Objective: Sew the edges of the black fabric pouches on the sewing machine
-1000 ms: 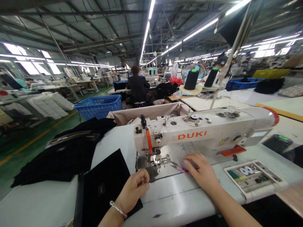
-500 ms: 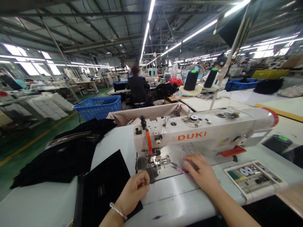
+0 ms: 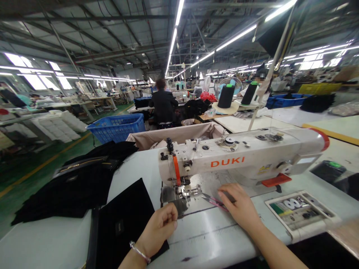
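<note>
My right hand [image 3: 239, 203] is closed round small scissors [image 3: 214, 202] with pink handles, their blades pointing left at the presser foot [image 3: 187, 190] of a white sewing machine [image 3: 202, 157]. My left hand [image 3: 162, 220], a silver bangle on its wrist, has its fingers curled together just in front of the needle plate. Whatever sits between those fingertips is too small or hidden to make out. Beneath and beside the left hand lies a black fabric piece [image 3: 123, 213] with a small label on it, resting flat on the pale machine table [image 3: 210, 239].
To the left, a pile of black pieces [image 3: 70, 186] with zips overhangs the table edge. Behind the machine stand a cloth-lined bin [image 3: 179, 132] and a blue basket [image 3: 116, 127]. A tray with bobbins [image 3: 303, 213] is set at the right. A co-worker [image 3: 163, 102] sits ahead.
</note>
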Motion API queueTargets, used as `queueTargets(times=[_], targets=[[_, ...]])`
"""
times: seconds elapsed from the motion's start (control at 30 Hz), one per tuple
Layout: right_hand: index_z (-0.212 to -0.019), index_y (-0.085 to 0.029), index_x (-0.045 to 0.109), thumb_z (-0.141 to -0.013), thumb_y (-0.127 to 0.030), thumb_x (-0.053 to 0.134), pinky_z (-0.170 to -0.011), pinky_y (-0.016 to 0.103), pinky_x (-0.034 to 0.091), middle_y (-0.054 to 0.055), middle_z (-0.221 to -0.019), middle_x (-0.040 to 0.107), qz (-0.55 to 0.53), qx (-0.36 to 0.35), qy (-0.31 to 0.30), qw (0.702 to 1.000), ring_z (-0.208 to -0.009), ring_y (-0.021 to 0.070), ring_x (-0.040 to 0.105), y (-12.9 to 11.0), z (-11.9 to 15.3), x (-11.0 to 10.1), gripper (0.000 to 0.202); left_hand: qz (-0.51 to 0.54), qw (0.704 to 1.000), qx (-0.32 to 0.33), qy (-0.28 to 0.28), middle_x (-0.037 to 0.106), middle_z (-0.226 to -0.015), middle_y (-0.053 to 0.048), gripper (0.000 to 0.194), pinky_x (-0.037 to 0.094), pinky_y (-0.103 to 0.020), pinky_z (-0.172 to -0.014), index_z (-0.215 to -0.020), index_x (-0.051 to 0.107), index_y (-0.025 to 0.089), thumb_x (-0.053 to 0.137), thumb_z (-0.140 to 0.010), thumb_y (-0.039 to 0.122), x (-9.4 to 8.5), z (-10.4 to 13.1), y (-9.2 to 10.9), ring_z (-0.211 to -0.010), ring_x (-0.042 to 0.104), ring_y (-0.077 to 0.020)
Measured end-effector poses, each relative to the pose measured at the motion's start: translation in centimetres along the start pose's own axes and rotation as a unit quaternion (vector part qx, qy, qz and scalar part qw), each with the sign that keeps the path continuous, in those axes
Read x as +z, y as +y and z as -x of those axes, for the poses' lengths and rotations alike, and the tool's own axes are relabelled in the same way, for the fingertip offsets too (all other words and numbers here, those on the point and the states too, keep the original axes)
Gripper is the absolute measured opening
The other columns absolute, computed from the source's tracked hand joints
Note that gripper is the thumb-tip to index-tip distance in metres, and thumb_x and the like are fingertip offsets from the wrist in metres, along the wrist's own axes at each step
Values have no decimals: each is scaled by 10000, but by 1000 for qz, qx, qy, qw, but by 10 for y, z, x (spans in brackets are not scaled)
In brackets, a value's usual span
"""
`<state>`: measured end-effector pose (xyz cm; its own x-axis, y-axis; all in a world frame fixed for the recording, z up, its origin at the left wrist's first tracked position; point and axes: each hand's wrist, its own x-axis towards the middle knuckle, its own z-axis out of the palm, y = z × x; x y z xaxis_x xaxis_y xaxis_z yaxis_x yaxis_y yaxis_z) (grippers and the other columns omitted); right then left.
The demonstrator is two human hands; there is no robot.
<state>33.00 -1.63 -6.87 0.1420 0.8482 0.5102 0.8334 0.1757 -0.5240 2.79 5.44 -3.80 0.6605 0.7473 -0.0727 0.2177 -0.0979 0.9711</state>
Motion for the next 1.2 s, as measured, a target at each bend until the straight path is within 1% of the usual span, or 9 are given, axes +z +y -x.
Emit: queueTargets(times=[0.37, 0.7, 1.03, 1.2], targets=[[-958, -242, 621, -927, -330, 524, -863, 419, 440, 48, -974, 647, -1, 1, -2, 1000, -960, 244, 557, -1, -2, -1, 134, -6, 1000, -6, -2, 332, -591, 61, 80, 222, -221, -501, -713, 421, 180, 500, -720, 185, 0, 0, 0, -555, 285, -93], [-958, -234, 633, -929, -351, 511, -861, 432, 449, 62, -974, 653, 2, 0, -2, 1000, -955, 250, 569, 1, -1, 0, 171, -12, 1000, -1, -5, 333, -599, 58, 82, 225, -215, -508, -702, 417, 178, 495, -722, 161, 0, 1, 4, -559, 287, -90], [-959, -235, 634, -930, -342, 510, -864, 432, 448, 61, -974, 652, 1, 1, -6, 1000, -959, 250, 566, 2, -1, 1, 167, -15, 1000, 3, -3, 338, -602, 58, 78, 223, -219, -508, -707, 416, 180, 489, -719, 155, 0, 0, 0, -559, 291, -92], [-958, -229, 636, -929, -352, 511, -861, 434, 448, 68, -974, 652, 0, -1, -9, 1000, -958, 254, 565, 3, -2, 2, 178, -13, 1000, -1, -4, 347, -601, 57, 65, 227, -220, -512, -706, 420, 179, 485, -710, 170, 0, 0, 1, -564, 295, -95]])
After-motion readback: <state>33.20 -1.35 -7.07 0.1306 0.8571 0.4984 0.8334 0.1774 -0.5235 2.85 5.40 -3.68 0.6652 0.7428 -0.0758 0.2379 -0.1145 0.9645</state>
